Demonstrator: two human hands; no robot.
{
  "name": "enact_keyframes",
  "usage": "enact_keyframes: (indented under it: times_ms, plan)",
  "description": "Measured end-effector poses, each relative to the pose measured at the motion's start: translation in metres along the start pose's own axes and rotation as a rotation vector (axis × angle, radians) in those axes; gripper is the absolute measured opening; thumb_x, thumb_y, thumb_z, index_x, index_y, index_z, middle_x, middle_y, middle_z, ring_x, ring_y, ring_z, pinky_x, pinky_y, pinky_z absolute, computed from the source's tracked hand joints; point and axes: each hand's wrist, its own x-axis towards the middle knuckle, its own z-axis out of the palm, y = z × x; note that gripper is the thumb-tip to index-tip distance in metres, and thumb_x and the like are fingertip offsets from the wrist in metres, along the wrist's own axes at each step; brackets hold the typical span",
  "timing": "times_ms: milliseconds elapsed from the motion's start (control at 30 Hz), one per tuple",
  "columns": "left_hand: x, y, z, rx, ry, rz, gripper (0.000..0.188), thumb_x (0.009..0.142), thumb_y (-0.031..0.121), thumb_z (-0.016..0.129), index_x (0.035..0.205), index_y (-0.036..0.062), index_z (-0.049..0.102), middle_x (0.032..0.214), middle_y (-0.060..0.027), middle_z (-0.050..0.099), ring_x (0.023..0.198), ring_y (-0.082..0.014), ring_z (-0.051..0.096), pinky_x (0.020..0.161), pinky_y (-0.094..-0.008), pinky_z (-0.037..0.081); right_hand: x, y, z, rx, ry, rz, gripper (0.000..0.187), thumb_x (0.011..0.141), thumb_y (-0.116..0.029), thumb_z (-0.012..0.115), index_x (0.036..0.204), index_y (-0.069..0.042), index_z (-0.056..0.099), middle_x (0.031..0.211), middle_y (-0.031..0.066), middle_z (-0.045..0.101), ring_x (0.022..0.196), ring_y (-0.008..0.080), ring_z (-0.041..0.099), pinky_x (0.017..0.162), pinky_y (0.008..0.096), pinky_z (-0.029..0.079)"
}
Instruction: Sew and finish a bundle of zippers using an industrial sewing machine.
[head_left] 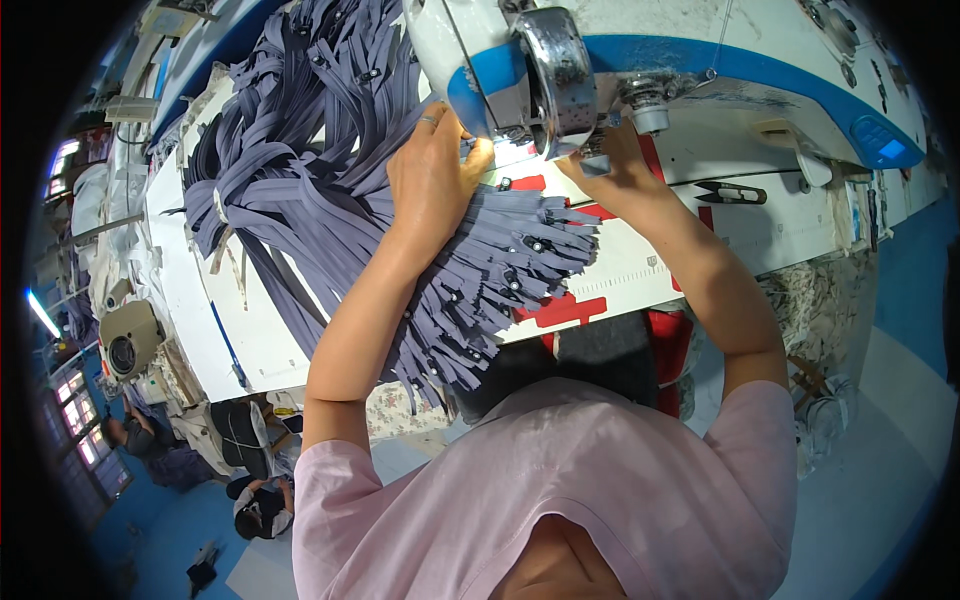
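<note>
black snips (pixel 732 193) near right hand (pixel 620 175)

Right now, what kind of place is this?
It's probably a sewing workshop. There's a white-and-blue sewing machine, a big heap of grey zippers with dark sliders, and a pair of thread snips lying to the right.
</note>
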Motion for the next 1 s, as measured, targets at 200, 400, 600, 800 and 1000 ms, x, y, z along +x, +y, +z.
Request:
enact_keyframes:
  times_ms: [200, 400, 600, 800, 1000]
  plan:
    - [0.002, 0.003, 0.001, -0.031, -0.042, -0.018, 0.025, 0.080, 0.019, 0.072, 0.083, -0.0001, 0.056, 0.091, -0.0126, 0.062, 0.071, -0.0350, 0.065, 0.061, -0.0439, 0.049, 0.000, 0.011, 0.024, 0.172, 0.967, -0.460, 0.018, 0.080, -0.019, 0.059, 0.073, -0.004, 0.064, 0.072, 0.0176, 0.064, 0.077, 0.0360, 0.062, 0.078, 0.0474, 0.044]
    - [-0.003, 0.000, -0.002, -0.040, 0.010, 0.022, 0.025, 0.081, 0.020, 0.074, 0.088, 0.0015, 0.058, 0.091, -0.0102, 0.061, 0.074, -0.0326, 0.065, 0.061, -0.0424, 0.049, -0.003, 0.003, 0.014, 0.260, 0.198, -0.043, 0.041, 0.088, -0.021, 0.069, 0.127, -0.012, 0.060, 0.132, 0.0141, 0.055, 0.122, 0.0248, 0.051, 0.100, 0.0363, 0.043]
    - [0.009, 0.007, -0.029, -0.088, -0.287, -0.148, 0.018, 0.084, 0.016, 0.074, 0.093, 0.0026, 0.066, 0.090, -0.0097, 0.061, 0.071, -0.0275, 0.064, 0.062, -0.0376, 0.049, -0.012, 0.005, -0.005, 0.486, 0.226, -0.147, 0.024, 0.087, -0.022, 0.073, 0.103, -0.005, 0.069, 0.097, 0.0114, 0.070, 0.098, 0.0168, 0.066, 0.080, 0.0323, 0.051]
    - [0.023, -0.032, -0.037, 0.061, 0.052, 0.066, 0.014, 0.087, 0.009, 0.069, 0.099, 0.0019, 0.070, 0.102, -0.0123, 0.066, 0.082, -0.0321, 0.067, 0.071, -0.0413, 0.052, -0.026, 0.007, -0.008, 0.402, 0.350, -0.612, 0.024, 0.084, -0.026, 0.075, 0.091, -0.006, 0.066, 0.087, 0.0083, 0.067, 0.084, 0.0237, 0.065, 0.075, 0.0341, 0.051]
    - [0.017, -0.023, -0.050, 0.085, 0.185, 0.024, 0.017, 0.084, 0.004, 0.069, 0.101, 0.0042, 0.069, 0.103, -0.0126, 0.066, 0.091, -0.0352, 0.065, 0.077, -0.0412, 0.053, -0.028, 0.009, -0.004, 0.455, 0.179, -0.543, 0.021, 0.089, -0.025, 0.069, 0.090, -0.006, 0.061, 0.088, 0.0064, 0.062, 0.084, 0.0209, 0.059, 0.079, 0.0338, 0.048]
